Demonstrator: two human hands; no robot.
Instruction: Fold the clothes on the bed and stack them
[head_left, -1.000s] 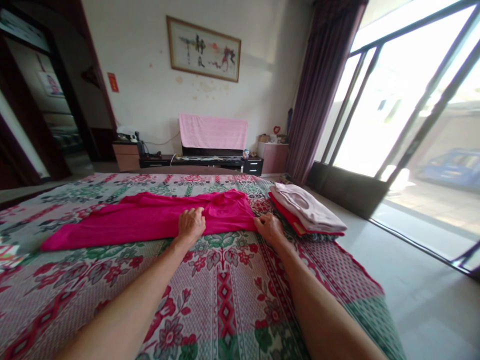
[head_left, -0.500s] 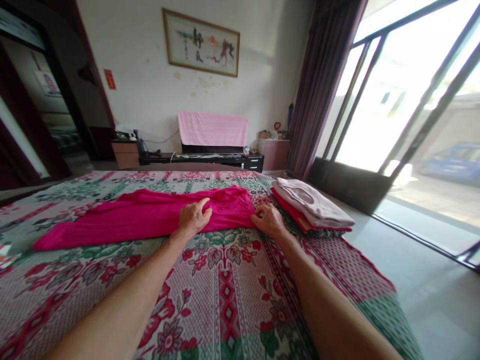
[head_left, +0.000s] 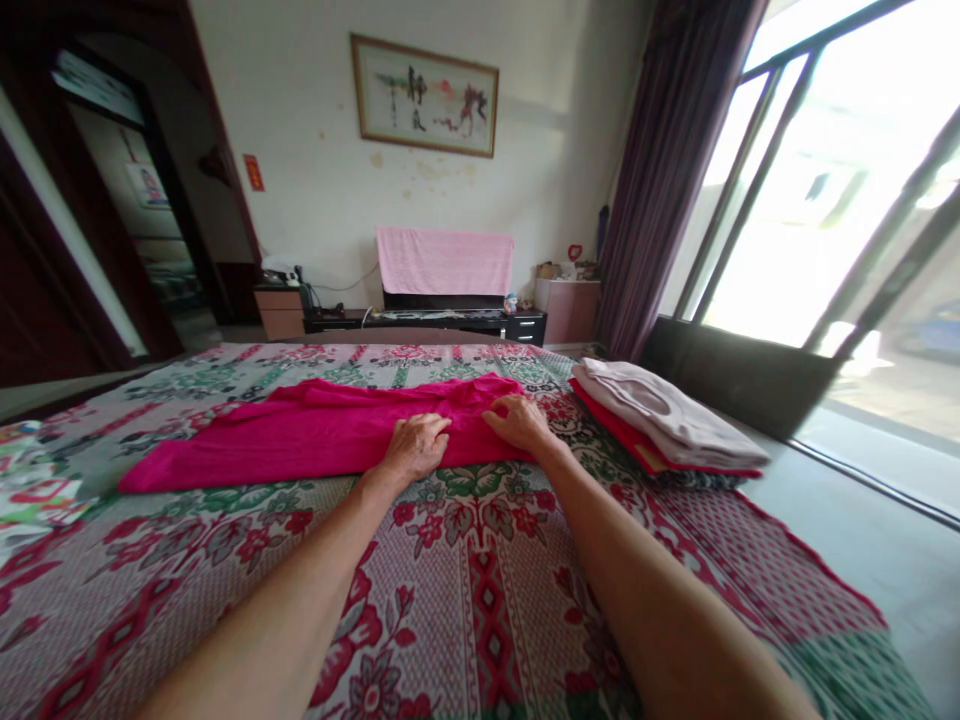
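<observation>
A bright pink garment (head_left: 285, 440) lies folded lengthwise across the patterned bedspread (head_left: 442, 600), its narrow end toward the left. My left hand (head_left: 417, 445) rests on the garment's near edge, right of its middle, with the fingers bent and apart. Near the garment's right end, my right hand (head_left: 517, 420) lies on the cloth, palm down; its fingers are slightly curled and spread, with the tips on the fabric. To the right sits a stack of folded clothes (head_left: 660, 415), pale on top with red and dark grey pieces below.
At the left edge lies a white, green and red printed item (head_left: 37, 485). Beyond the bed are a low black cabinet (head_left: 525, 328) and a pink towel (head_left: 446, 262) over a dark screen. A purple curtain (head_left: 656, 180) hangs beside the large window.
The view has turned a little left. My right hand has moved from the garment's right edge inward onto its surface. My left hand has slid slightly nearer the near edge.
</observation>
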